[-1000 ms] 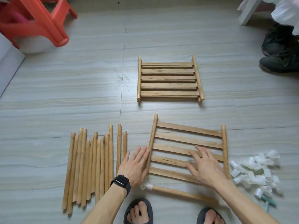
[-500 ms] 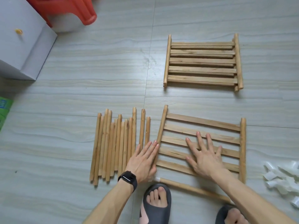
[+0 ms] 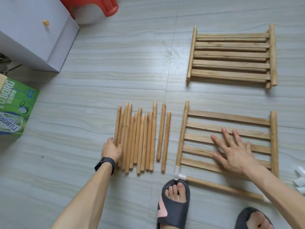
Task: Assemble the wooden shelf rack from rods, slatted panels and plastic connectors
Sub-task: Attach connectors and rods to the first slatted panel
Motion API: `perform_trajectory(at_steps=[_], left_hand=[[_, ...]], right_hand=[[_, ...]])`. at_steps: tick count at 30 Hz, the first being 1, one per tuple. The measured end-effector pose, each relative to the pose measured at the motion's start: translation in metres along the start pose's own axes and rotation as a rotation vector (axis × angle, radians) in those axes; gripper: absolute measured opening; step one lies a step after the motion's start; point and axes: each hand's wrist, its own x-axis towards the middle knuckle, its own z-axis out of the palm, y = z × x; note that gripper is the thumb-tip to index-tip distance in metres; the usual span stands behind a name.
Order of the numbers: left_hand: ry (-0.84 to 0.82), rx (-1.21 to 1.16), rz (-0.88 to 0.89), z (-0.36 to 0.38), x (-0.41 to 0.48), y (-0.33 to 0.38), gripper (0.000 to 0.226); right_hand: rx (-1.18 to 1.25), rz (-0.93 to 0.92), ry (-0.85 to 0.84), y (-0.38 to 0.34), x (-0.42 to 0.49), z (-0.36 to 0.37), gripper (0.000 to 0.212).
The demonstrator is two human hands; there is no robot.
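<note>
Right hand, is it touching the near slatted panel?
Touching. The head view shows the right hand lying flat, fingers spread, on the middle slats of the near slatted panel, with no gap visible beneath the palm.

Loose rods (image 3: 140, 138), left: about thirteen. Slatted panels: one near panel (image 3: 231, 116), one far stack (image 3: 231, 54), apparently two deep. Fitted connector (image 3: 178, 173): one, holding one rod (image 3: 222, 188).
</note>
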Motion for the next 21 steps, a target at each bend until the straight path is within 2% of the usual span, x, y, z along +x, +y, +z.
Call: perform_trajectory(at_steps=[8,11,14,17,21], left_hand=[[0.012,-0.131,-0.111,-0.008,0.011,-0.008,0.031],[0.049,-0.177,-0.064,-0.018,0.006,0.003,0.031],[0.054,-0.343,0.022,-0.022,-0.009,0.034,0.033],[-0.080,-0.559,0.129,-0.010,-0.035,0.079,0.035],[-0.364,-0.723,0.250,0.032,-0.091,0.147,0.029]], right_hand=[[0.012,0.003,0.039,0.000,0.001,0.005,0.072],[0.030,-0.003,0.051,0.000,0.001,0.007,0.072],[0.064,-0.018,0.057,-0.001,0.000,0.003,0.071],[0.160,-0.036,0.131,-0.005,-0.009,0.001,0.069],[0.465,0.038,0.406,0.002,-0.044,0.017,0.063]])
